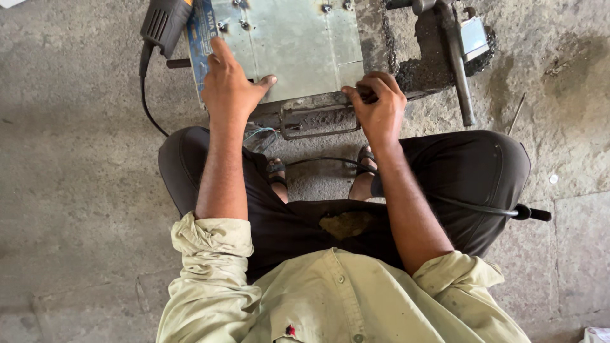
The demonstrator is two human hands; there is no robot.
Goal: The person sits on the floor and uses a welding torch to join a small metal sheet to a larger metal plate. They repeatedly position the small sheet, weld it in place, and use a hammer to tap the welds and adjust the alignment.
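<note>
Hands on a metal sheet (298, 44), upper centre of frame.

Left hand (230, 86) spread flat, pressing the sheet; right hand (379, 105) curled tight at its lower edge, contents hidden. Grinder (164, 22) cut off upper left.

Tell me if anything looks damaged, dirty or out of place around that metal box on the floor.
The dark trousers carry a brownish patch at the lap, like a stain or worn spot. A black cable trails across the right thigh. The grey sheet-metal box, under the left hand and right hand, looks scuffed, not broken.
</note>
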